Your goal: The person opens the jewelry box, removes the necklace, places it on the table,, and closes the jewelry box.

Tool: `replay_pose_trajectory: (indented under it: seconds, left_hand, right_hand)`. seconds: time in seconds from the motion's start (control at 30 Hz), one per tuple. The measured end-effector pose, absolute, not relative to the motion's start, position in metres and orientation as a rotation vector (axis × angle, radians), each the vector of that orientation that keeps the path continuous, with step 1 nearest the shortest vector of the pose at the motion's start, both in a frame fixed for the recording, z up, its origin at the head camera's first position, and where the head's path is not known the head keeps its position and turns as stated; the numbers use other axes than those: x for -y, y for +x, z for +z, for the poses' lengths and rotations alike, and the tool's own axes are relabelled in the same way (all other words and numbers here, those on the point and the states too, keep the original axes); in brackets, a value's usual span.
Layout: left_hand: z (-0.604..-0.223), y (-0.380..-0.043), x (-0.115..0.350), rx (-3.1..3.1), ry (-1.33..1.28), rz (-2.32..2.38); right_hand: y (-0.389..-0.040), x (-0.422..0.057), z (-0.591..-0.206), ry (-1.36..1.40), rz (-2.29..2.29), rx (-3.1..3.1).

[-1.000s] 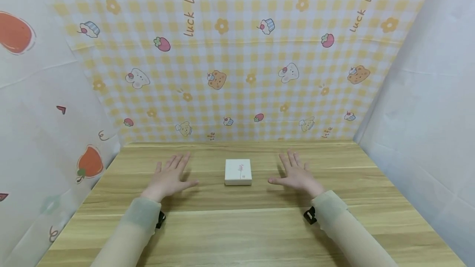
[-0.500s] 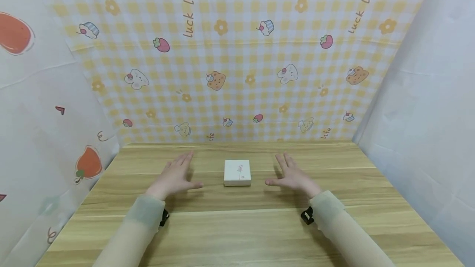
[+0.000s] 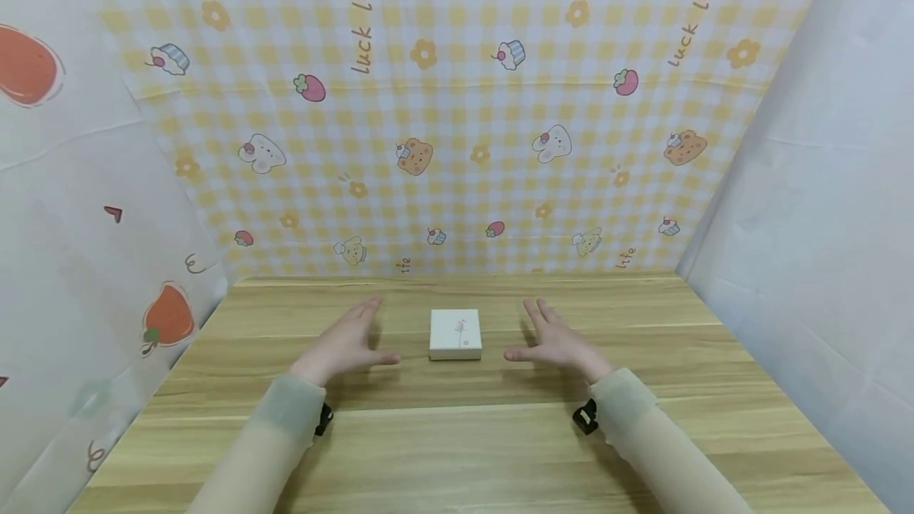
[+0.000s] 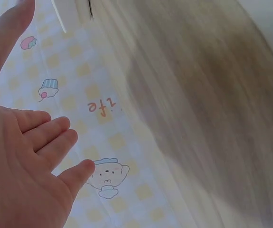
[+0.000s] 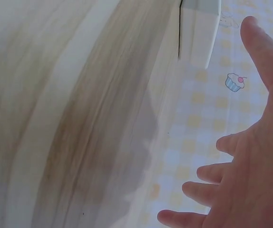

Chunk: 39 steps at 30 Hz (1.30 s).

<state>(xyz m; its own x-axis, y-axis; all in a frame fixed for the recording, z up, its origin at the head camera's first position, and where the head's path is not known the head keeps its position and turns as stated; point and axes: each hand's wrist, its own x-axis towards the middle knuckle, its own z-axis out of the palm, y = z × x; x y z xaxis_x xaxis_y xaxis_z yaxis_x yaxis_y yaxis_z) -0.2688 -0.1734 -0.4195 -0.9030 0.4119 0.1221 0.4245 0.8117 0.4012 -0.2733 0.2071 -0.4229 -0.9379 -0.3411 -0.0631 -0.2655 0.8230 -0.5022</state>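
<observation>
A small square white box (image 3: 455, 332) with a pink flower drawn on its lid lies flat at the middle of the table. My left hand (image 3: 346, 346) hovers to its left, thumb spread from the fingers, apart from the box. On the other side my right hand (image 3: 557, 344) holds a similar pose, also apart from it. Neither hand holds anything. In the left wrist view a corner of the white box (image 4: 72, 13) shows at the top, beyond the palm (image 4: 22, 166). The right wrist view has the white box (image 5: 200, 31) at the top too, past the thumb (image 5: 265, 47).
The wood-grain table (image 3: 457, 450) reaches back to a yellow checked cloth (image 3: 457, 117) hanging behind it. White cloths hang at the left (image 3: 78, 260) and right (image 3: 821, 205). Each wrist carries a black strap piece, such as the black buckle (image 3: 585, 417) at the right.
Both hands have moved inward toward the box, the left hand going right and the right hand going left. The box stays in its place on the table.
</observation>
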Motion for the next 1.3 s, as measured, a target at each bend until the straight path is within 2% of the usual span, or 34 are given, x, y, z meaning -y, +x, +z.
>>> replay_pose_trajectory:
  seconds: [1.3]
  left_hand:
    - [-0.427, -0.273, 0.151, 3.026, -0.687, -0.842]
  right_hand:
    - [-0.280, -0.169, -0.429, -0.604, -0.881, -2.761]
